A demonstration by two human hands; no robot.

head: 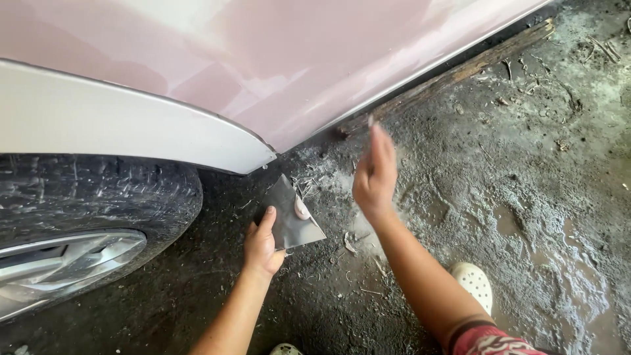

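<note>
At the bottom edge of the frame I see the toe of a white perforated clog right of centre, on the wet, muddy concrete floor, and a sliver of a second one at the very bottom.

Just above, at lower centre, my left hand grips a flat metal plate. The thumb lies up along its left edge and the fingers are tucked behind, so it is firmly pinched. The plate is thin, grey and dull, roughly triangular as I see it, one corner pointing up and another to the right. Its face is smeared, and a small pale pinkish dab of putty sits near its right side. The plate is held clear of the floor, just below the lower edge of the car body.

To the right of it, at centre, my right hand is raised edge-on, fingers together and pointing up. It is blurred; something thin and light shows at the fingertips, but I cannot tell what it is or how it is held.

At the left edge, a black tyre with a silver wheel fills the lower left. Above it, a white wheel-arch trim curves across, and the pale pink car panel takes up the top. A worn wooden plank lies along the ground beneath the panel toward the upper right.
</note>
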